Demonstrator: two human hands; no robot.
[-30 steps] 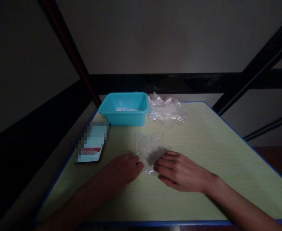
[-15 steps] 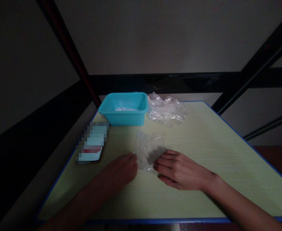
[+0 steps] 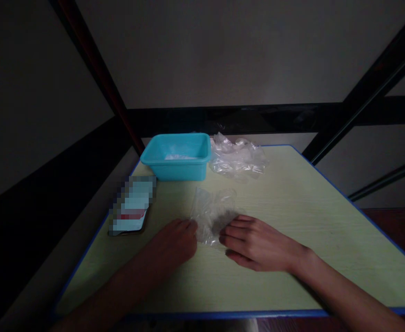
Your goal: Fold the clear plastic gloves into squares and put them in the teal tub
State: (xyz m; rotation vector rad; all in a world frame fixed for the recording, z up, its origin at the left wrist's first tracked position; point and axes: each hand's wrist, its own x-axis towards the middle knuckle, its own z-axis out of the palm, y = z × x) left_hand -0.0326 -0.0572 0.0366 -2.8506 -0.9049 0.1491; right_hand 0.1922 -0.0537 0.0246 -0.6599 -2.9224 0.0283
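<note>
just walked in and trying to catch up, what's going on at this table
A person has both bare hands at a clear plastic bag lying on the table: the left hand at its left edge, the right hand at its right. How firmly either hand grips is hard to tell. Behind it stand a turquoise tub with something white inside and, to its right, more crumpled clear plastic. A pixelated phone lies at the left.
</note>
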